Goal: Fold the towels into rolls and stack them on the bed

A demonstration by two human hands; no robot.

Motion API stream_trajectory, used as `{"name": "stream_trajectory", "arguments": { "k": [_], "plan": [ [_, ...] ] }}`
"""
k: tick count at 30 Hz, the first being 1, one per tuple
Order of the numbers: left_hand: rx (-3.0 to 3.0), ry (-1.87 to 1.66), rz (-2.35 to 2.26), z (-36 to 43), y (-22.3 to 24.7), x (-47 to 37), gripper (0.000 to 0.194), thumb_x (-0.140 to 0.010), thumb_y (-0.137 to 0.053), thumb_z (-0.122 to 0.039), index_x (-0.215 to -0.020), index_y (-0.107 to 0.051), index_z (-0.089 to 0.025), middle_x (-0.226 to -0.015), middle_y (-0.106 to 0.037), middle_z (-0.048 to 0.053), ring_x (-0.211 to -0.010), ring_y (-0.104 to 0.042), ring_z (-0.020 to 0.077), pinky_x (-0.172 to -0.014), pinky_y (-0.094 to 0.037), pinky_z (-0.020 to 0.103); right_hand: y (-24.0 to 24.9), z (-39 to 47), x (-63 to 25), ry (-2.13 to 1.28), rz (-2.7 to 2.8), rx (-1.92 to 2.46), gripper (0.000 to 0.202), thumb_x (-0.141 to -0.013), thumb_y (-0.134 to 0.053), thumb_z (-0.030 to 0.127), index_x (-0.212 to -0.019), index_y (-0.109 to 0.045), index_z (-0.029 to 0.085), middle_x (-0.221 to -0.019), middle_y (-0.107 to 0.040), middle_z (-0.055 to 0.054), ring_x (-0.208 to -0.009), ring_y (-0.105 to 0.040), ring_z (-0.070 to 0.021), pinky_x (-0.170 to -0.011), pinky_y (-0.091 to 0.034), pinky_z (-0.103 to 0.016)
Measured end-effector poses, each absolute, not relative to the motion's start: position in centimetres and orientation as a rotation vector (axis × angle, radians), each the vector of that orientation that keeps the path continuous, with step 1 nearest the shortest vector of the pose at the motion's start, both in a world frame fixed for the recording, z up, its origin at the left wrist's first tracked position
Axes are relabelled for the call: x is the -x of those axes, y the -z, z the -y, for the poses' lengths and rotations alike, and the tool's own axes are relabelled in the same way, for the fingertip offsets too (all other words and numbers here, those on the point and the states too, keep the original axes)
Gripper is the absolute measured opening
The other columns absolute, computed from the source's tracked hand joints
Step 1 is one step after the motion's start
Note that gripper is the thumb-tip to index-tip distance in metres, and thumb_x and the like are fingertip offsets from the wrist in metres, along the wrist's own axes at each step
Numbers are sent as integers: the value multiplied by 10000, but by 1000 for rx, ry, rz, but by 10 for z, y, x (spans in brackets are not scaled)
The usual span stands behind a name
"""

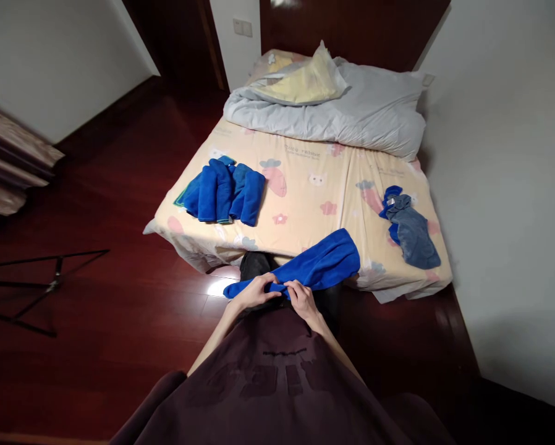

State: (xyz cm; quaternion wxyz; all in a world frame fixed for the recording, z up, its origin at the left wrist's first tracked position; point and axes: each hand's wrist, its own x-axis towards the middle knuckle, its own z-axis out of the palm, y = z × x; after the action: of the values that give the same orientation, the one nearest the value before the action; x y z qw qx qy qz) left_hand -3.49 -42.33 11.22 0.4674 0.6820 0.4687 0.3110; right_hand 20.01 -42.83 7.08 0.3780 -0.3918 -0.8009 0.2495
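Observation:
A blue towel [324, 259] lies slantwise across my lap, its wide end resting on the near edge of the bed and its narrow end hanging off to the left. My left hand [259, 290] is closed on the towel's near edge. Close beside it, my right hand [300, 296] pinches the same edge. Several rolled blue towels [226, 191] lie side by side on the left part of the bed. On the right part is a crumpled heap with a grey-blue cloth [416, 235] over some blue fabric [391, 193].
The bed [305, 198] has a cream patterned sheet. A grey quilt [305, 117] and a yellow pillow [314, 77] are at its head. Black metal legs of a stand [50, 284] are on the dark red floor [110, 204] at left. A white wall [504, 154] rises at right.

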Motion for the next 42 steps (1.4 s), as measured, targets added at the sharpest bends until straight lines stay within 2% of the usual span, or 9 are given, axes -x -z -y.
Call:
{"name": "stream_trajectory", "arguments": {
  "k": [5,13,18,21,26,29,36,39,42],
  "plan": [
    [-1716,-763,-1309,433,-100,76,374,-767,-909,-580,-788,-745,-244,-724,-654,40,-642,-616,233,-676,-452,306,-73,433,-200,-732,2076,1020,319,-1139,-462,258,-1177,-776,218,-1074,-817,-84,-962,-806,-198,-885,-629,-282],
    [-1775,-373,-1372,457,-96,122,96,-767,-812,-312,-860,-796,-298,-779,-728,72,-709,-685,282,-674,-460,317,-76,441,-203,-777,2092,978,328,-1145,-468,286,-1170,-788,220,-1073,-822,-81,-930,-814,-191,-850,-642,-271],
    [-1723,-438,-1403,463,-117,111,97,-698,-703,-197,-769,-688,-260,-778,-696,75,-685,-624,257,-645,-395,310,-76,441,-204,-768,2098,1000,338,-1154,-465,324,-1157,-787,220,-1064,-825,-74,-907,-813,-182,-847,-639,-260],
    [-1747,-301,-1511,465,-137,108,114,-735,-680,-247,-840,-635,-241,-834,-680,62,-736,-604,249,-669,-368,309,-76,442,-204,-769,2088,994,313,-1147,-492,324,-1150,-788,225,-1069,-828,-69,-914,-815,-190,-859,-641,-270],
    [-1733,-91,-1465,474,-167,104,353,-934,-665,-558,-967,-654,-207,-951,-718,70,-833,-651,248,-734,-418,320,-77,444,-205,-770,2057,984,272,-1135,-526,322,-1162,-779,228,-1070,-833,-66,-890,-818,-202,-842,-642,-286],
    [-1825,-108,-1456,479,-167,104,376,-1044,-532,-499,-899,-703,-197,-967,-726,91,-877,-663,255,-791,-443,341,-77,444,-206,-782,2048,985,262,-1133,-533,326,-1148,-777,231,-1062,-834,-63,-880,-817,-205,-827,-637,-290],
    [-2228,-415,-1830,482,-155,114,223,-1047,-618,-320,-932,-771,-207,-1027,-765,104,-1057,-652,297,-918,-447,412,-72,449,-206,-801,2089,951,185,-991,-777,411,-1056,-778,237,-951,-814,-40,-839,-795,-214,-815,-632,-298],
    [-2375,-643,-1935,482,-160,119,206,-1047,-655,-301,-891,-753,-208,-971,-778,84,-1060,-660,287,-974,-438,422,-70,447,-214,-783,2127,952,81,-968,-739,273,-1032,-778,240,-928,-796,-40,-827,-773,-207,-815,-633,-303],
    [-2476,-726,-2018,484,-169,123,188,-1032,-690,-270,-858,-737,-216,-827,-751,49,-971,-665,269,-943,-434,405,-71,440,-235,-797,2086,1022,203,-903,-638,132,-1014,-771,237,-968,-780,-48,-873,-761,-206,-837,-627,-310]
  ]
}}
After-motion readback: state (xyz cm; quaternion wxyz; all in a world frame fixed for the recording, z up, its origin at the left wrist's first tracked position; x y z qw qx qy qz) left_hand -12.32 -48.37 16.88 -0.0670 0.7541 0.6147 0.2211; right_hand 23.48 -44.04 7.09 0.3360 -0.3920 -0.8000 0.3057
